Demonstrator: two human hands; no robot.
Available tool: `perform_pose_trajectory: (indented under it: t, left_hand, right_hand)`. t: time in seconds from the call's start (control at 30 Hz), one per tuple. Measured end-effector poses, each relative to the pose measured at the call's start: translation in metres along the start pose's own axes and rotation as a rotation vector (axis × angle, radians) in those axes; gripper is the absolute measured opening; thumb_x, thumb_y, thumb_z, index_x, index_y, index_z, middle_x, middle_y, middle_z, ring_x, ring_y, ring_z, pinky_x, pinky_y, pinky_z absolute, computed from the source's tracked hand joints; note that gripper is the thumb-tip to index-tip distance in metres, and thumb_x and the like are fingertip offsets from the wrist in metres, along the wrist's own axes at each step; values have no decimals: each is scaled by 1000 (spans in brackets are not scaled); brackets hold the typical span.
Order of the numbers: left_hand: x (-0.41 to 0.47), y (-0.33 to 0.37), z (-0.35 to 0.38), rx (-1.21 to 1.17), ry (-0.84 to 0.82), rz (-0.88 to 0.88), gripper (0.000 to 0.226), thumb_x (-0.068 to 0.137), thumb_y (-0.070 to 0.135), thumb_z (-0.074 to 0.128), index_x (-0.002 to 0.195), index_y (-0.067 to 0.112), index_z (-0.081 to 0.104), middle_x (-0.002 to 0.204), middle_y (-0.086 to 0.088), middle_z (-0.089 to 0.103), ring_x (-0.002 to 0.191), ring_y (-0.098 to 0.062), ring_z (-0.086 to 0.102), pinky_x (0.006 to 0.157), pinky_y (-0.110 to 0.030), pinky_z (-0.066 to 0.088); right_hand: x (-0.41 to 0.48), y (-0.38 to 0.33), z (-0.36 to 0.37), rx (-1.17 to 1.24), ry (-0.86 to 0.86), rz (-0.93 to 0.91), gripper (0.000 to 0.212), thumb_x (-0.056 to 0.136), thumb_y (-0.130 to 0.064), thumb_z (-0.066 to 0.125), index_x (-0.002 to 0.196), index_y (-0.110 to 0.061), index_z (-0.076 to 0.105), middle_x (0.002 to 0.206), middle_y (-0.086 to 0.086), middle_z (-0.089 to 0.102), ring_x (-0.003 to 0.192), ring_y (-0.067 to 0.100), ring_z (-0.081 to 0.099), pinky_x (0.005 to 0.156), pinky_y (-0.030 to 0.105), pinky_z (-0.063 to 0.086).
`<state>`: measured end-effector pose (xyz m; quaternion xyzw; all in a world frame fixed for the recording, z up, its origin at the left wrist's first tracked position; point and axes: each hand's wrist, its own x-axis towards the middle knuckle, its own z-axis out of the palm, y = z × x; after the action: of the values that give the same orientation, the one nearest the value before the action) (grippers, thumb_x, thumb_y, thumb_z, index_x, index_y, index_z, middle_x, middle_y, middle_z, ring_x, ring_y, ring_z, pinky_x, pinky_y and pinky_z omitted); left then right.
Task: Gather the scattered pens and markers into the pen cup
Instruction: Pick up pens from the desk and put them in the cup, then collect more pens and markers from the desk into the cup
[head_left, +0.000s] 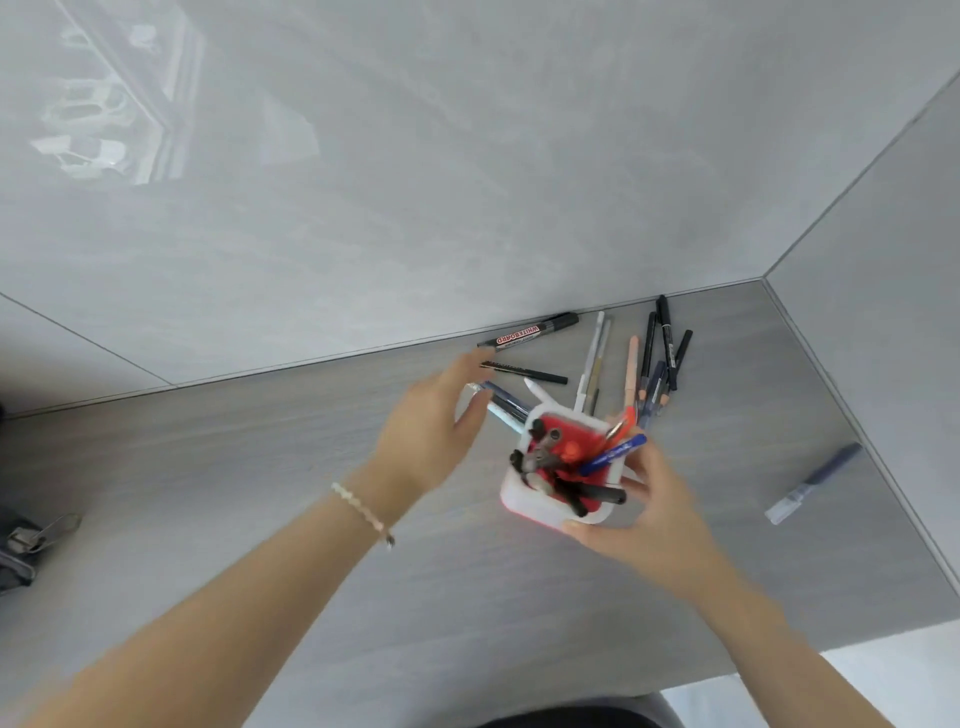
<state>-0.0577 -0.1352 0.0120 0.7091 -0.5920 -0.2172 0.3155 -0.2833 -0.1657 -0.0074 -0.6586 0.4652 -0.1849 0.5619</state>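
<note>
Near the middle of the grey desk, the right hand wraps the near right corner of the pen cup, thumb along the near wall and fingers up the right side, so the hand is closed on the cup. The cup is white outside and red inside, and looks tipped slightly toward the camera. It already holds several dark markers, a blue pen leaning against its right rim and a red-orange one beside it. The right forearm runs in from the lower right, wrist bent inward toward the cup.

The left hand reaches forward just left of the cup, palm down, fingers spread and loosely extended. Its fingertips are over a couple of pens lying against the cup's far left side; motion blur hides whether it touches them, and it looks open with nothing held. A beaded bracelet circles the left wrist, and the forearm stretches in from the lower left.

Beyond the left hand, a whiteboard marker lies along the wall edge, with a thin black pen just in front of it. Behind the cup, a fan of pens and pencils lies on the desk. Well apart to the right, a blue-capped marker lies alone near the desk's right edge. At the far left edge sits a dark pouch with a zip.
</note>
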Motion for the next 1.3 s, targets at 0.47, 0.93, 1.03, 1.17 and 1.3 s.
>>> perform_pose_trajectory:
  t: [0.47,0.93,1.03,1.17,1.3]
  left_hand:
    - [103,-45,67,702,-613,125,30,82,23,56,109,12,50,117,-6,56,111,-27,48,90,-38,39]
    - [8,-23,-35,-35,7,-203,15,94,19,43,102,26,53,59,9,52,53,-5,48,53,-16,37]
    - [-29,2,-46,-555,237,-321,24,95,7,38,86,25,50,63,9,63,55,-2,57,54,-7,41]
    - [-73,39,-47,-973,452,-222,13,85,9,44,89,19,51,76,6,70,80,-14,68,68,-16,54]
    - [-92,47,-23,-1026,537,-163,29,82,6,43,90,32,52,79,3,69,89,-21,68,78,-22,53]
  right_hand:
    - [31,0,-60,-67,233,12,76,47,-20,89,94,-62,46,102,-48,54,98,-22,53,77,-3,43]
    - [15,-26,-41,-73,175,6,79,50,-14,90,99,-55,43,101,-37,57,95,-17,54,82,15,40]
    - [6,-30,-19,-66,71,12,80,50,-14,90,105,-50,44,102,-32,60,98,-11,56,76,6,41]
    - [-9,-24,23,-73,-119,28,78,46,-26,86,111,-45,47,107,-35,58,106,-12,53,88,8,41]
    - [-22,-17,55,-80,-215,19,73,54,-16,85,101,-53,43,102,-39,57,101,-24,48,82,1,38]
